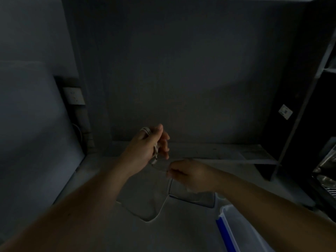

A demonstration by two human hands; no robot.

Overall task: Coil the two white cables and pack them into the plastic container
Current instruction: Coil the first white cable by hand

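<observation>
Thin white cable [164, 202], partly wound into small loops around the left hand [147, 148], which grips the bundle up at about eleven o'clock from the right hand [189, 174]. Right hand pinched shut on the loose strand, just beside the left. Rest of the cable trailing down across the grey bench [109, 231] toward six o'clock. Clear plastic container with a blue edge [222, 228] waiting at five o'clock, not yet filled. Second cable not seen in this dim light. Best to keep each loop the same size, pull slack up gently, and avoid twists or snags.
</observation>
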